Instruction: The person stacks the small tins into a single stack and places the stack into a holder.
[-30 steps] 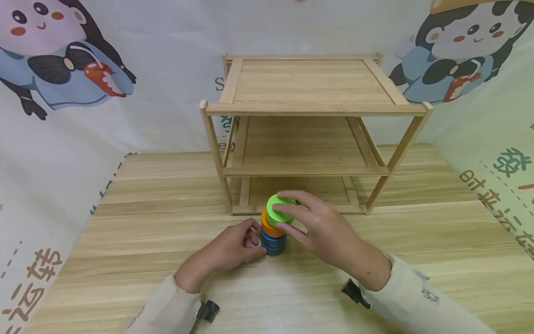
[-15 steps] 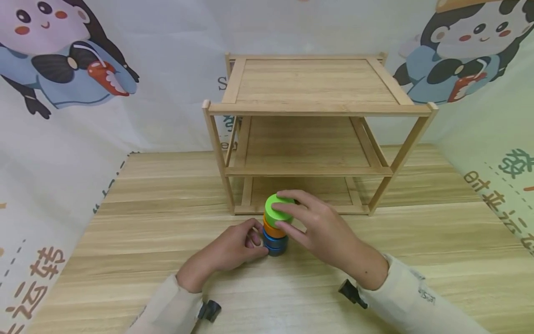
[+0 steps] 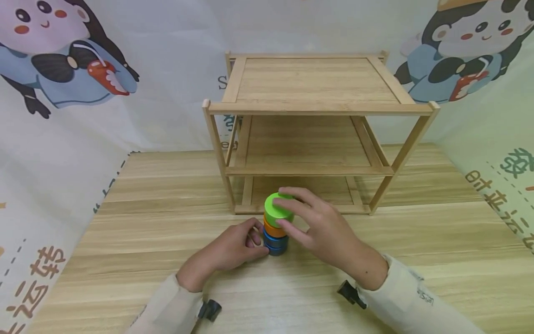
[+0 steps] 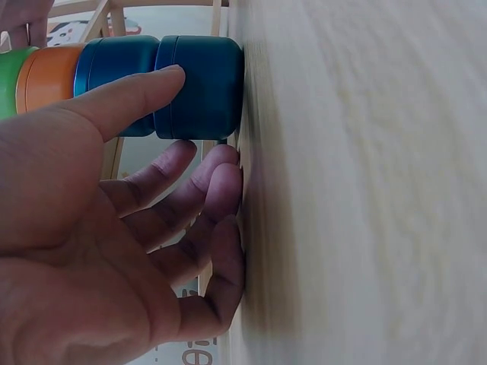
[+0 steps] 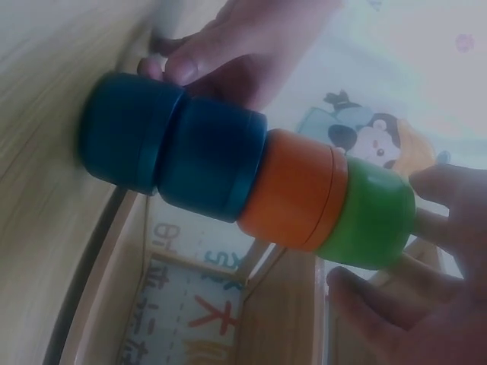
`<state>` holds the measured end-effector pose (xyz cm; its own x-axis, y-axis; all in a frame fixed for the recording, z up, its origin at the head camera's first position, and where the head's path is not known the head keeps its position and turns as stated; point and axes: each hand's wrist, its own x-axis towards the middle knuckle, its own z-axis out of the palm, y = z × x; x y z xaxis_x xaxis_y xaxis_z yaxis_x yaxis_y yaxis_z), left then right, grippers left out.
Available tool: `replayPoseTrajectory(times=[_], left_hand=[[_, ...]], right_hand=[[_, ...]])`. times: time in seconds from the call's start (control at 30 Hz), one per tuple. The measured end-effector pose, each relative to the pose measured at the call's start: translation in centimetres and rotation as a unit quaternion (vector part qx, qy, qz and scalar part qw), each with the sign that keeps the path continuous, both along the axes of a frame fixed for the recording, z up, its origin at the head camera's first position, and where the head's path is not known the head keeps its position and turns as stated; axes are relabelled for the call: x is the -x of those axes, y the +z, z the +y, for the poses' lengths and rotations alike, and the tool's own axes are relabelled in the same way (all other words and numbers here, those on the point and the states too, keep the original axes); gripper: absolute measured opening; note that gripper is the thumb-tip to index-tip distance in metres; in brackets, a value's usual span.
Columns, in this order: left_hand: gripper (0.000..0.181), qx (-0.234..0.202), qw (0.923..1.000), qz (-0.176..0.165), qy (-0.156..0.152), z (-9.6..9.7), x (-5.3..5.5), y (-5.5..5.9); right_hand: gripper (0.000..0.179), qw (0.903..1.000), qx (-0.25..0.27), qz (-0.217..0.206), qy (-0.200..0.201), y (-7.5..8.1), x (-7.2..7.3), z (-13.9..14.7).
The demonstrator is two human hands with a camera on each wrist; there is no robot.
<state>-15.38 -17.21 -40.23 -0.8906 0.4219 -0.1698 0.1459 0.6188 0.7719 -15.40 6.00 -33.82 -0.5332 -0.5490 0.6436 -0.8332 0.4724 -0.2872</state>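
Observation:
A stack of small round lidded jars stands on the table. Two blue jars [image 4: 202, 87] form the bottom, an orange jar [image 5: 293, 190] sits on them, and a green jar [image 3: 277, 208] is on top. My right hand [image 3: 325, 227] surrounds the green jar loosely, fingers and thumb spread at its upper edge; whether a fingertip touches it is hard to tell. Low on the left, my left hand [image 3: 233, 243] is beside the blue jars. Its thumb [image 4: 144, 91] lies along them, while the other fingers are bent loosely and grip nothing.
Just behind the stack stands a three-tier wooden shelf rack [image 3: 321, 109]. Printed cloth walls [image 3: 175, 83] enclose the wooden table [image 3: 158, 195] at the back and both sides. Dark wrist-camera mounts [image 3: 209, 311] sit on the sleeves.
The green jar shifted slightly and now lines up better over the orange one. My right hand's fingers have spread a little from it. The left hand stays beside the blue jars.

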Motion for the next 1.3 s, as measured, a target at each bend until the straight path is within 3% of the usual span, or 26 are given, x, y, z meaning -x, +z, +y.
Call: replayPoseTrajectory(times=[0.23,0.37,0.47,0.63,0.8,1.0,1.13,1.3], left_hand=[[0.038,-0.001,1.0,0.005,0.003,0.1,0.1,0.0],[0.038,-0.007,1.0,0.005,0.004,0.1,0.1,-0.1],[0.038,-0.007,1.0,0.002,0.006,0.1,0.2,-0.2],[0.039,-0.005,1.0,0.003,0.003,-0.1,0.3,-0.3],[0.042,-0.005,0.9999,0.007,-0.008,-0.3,0.4,-0.2],[0.045,-0.018,0.9997,0.013,-0.009,-0.5,0.5,0.2],[0.048,-0.038,0.9991,0.016,-0.01,-0.3,0.6,0.4],[0.052,-0.057,0.9978,0.03,-0.017,0.0,0.7,0.4]], right_hand=[[0.039,0.9985,0.045,-0.027,-0.017,-0.2,-0.3,0.9],[0.034,0.9906,0.095,-0.098,-0.013,-0.5,-0.4,1.3],[0.029,0.9723,0.146,-0.183,-0.008,-0.7,-0.4,1.6],[0.027,0.9313,0.211,-0.297,0.001,-1.0,-0.1,1.9],[0.029,0.9062,0.247,-0.343,0.007,-1.5,0.6,2.1],[0.029,0.8819,0.243,-0.403,0.013,-2.5,1.5,1.9],[0.029,0.8773,0.22,-0.427,0.008,-3.3,1.7,1.7],[0.035,0.8836,0.165,-0.438,-0.003,-4.3,1.8,1.7]])
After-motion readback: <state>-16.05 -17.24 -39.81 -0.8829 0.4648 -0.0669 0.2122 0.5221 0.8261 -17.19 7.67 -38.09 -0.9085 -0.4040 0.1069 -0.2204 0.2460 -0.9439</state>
